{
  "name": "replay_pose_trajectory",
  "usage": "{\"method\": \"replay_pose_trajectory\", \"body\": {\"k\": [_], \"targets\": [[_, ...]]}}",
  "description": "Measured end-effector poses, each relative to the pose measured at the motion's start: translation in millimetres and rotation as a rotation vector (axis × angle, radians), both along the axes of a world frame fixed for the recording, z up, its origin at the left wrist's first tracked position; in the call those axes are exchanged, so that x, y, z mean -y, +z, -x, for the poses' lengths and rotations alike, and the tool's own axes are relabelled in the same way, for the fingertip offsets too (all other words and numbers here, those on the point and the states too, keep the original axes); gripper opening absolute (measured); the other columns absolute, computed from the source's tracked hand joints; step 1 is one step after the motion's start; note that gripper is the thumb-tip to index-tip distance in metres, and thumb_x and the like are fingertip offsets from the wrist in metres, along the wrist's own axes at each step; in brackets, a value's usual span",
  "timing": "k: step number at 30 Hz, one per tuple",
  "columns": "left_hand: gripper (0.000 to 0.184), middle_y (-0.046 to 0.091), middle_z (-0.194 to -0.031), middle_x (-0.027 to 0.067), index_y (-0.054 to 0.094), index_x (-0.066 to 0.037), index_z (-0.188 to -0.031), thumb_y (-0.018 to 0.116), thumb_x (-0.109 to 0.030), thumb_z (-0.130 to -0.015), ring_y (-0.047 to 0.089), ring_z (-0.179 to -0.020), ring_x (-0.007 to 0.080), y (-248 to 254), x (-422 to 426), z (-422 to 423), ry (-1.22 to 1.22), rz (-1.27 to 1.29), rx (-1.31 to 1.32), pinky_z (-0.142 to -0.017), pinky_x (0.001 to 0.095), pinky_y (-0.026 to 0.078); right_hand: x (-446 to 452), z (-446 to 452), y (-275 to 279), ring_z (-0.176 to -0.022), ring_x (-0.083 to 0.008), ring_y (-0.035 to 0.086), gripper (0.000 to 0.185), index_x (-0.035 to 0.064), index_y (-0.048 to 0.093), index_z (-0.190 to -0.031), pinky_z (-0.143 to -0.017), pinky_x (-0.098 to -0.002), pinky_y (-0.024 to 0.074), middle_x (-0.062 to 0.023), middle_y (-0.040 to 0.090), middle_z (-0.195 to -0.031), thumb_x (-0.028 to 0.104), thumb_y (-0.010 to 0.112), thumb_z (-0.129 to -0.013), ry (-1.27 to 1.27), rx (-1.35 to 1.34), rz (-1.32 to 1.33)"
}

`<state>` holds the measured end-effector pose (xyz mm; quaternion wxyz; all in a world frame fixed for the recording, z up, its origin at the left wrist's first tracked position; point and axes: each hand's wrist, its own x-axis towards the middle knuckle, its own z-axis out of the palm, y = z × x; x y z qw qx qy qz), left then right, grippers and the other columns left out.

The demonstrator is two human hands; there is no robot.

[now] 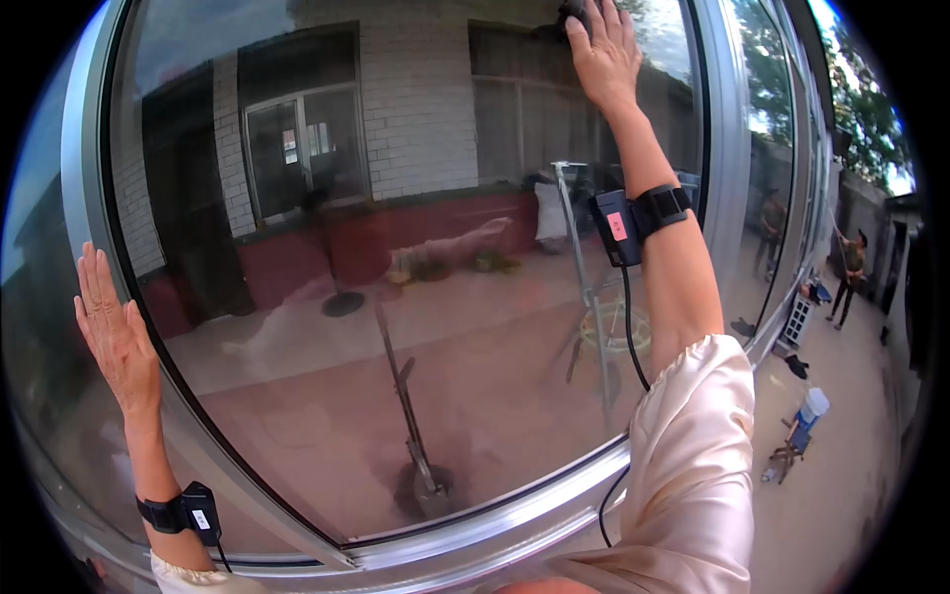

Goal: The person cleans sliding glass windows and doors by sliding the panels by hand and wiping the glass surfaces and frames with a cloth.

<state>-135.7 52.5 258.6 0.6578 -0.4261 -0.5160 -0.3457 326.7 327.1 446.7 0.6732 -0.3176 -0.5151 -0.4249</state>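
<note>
The right hand [604,61], fingers extended, lies over a black, cloth-like bundle [571,14] high on a large, dark, reflective glass pane [297,426], near its upper right corner; I cannot tell whether it grips the bundle; the pane's silver metal frame [725,148] runs upright just to its right, while the picture's top edge cuts off the bundle; the left hand [119,332] is open and flat, fingers together, beside the frame's left upright, contact unclear; a wide stretch of glass separates the hands; a pale concrete yard [841,475] extends at far right.
</note>
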Motion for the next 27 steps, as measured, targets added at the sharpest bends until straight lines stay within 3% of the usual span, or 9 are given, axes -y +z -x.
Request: {"method": "replay_pose_trajectory", "body": {"k": [2, 4, 11, 16, 20, 27], "targets": [[0.052, 0.026, -0.149, 0.0031, 0.027, -0.013, -0.143, 0.036, -0.008, -0.093, 0.021, -0.138, 0.0187, 0.3, -2.5, 2.3, 0.023, -0.005, -0.025, -0.111, 0.0405, 0.014, -44.3, -67.3, 1.5, -0.137, -0.028, 0.018, 0.057, 0.0219, 0.036, -0.14, -0.107, -0.053, 0.0129, -0.0068, 0.029, -0.146, 0.05, 0.038, -0.09, 0.024, -0.018, -0.031], [0.05, 0.024, -0.15, 0.0001, 0.025, -0.017, -0.144, 0.034, -0.015, -0.095, 0.02, -0.139, 0.0169, 3.4, -3.5, 4.0, 0.05, -0.027, -0.059, -0.112, 0.0408, 0.013, -60.1, -105.5, 1.3, -0.139, -0.0259, 0.016, 0.061, 0.0235, 0.031, -0.142, -0.108, -0.0496, 0.0125, -0.0049, 0.025, -0.148, 0.056, 0.034, -0.09, -0.002, -0.081, 0.048], [0.051, 0.026, -0.149, 0.0025, 0.028, -0.014, -0.143, 0.036, -0.01, -0.092, 0.023, -0.138, 0.0187, 3.6, -4.0, 3.3, 0.012, -0.023, -0.003, -0.111, 0.0419, 0.013, -88.7, -202.8, -15.6, -0.14, -0.0234, 0.009, 0.062, 0.0261, 0.025, -0.144, -0.106, -0.0584, 0.0062, -0.0018, 0.018, -0.151, 0.058, 0.027, -0.091, -0.007, -0.27, 0.281], [0.051, 0.025, -0.149, 0.003, 0.027, -0.012, -0.143, 0.035, -0.011, -0.093, 0.02, -0.138, 0.0192, 2.5, -4.5, -2.1, -0.014, -0.022, 0.026, -0.111, 0.0416, 0.014, -87.5, -198.7, -35.9, -0.141, -0.0229, 0.007, 0.061, 0.0278, 0.023, -0.144, -0.106, -0.0593, 0.0063, -0.0007, 0.016, -0.152, 0.056, 0.026, -0.091, 0.026, -0.394, 0.38], [0.052, 0.025, -0.149, 0.0046, 0.028, -0.01, -0.142, 0.042, -0.013, -0.092, 0.022, -0.138, 0.021, 2.6, -2.7, -9.3, -0.055, 0.001, 0.084, -0.11, 0.0422, 0.016, -86.2, -143.2, -54.6, -0.14, -0.0267, 0.008, 0.059, 0.0277, 0.025, -0.144, -0.107, -0.0559, 0.0086, -0.0022, 0.018, -0.151, 0.055, 0.029, -0.092, 0.025, -0.332, 0.29], [0.053, 0.025, -0.149, 0.0069, 0.029, -0.01, -0.142, 0.044, -0.019, -0.092, 0.022, -0.138, 0.0238, -3.6, -1.6, -3.6, -0.13, 0.027, 0.087, -0.109, 0.043, 0.018, 24.1, 86.2, -32.6, -0.138, -0.028, 0.016, 0.054, 0.0225, 0.035, -0.14, -0.106, -0.0536, 0.014, -0.0053, 0.025, -0.148, 0.049, 0.034, -0.093, 0.03, 0.055, -0.041]]}}
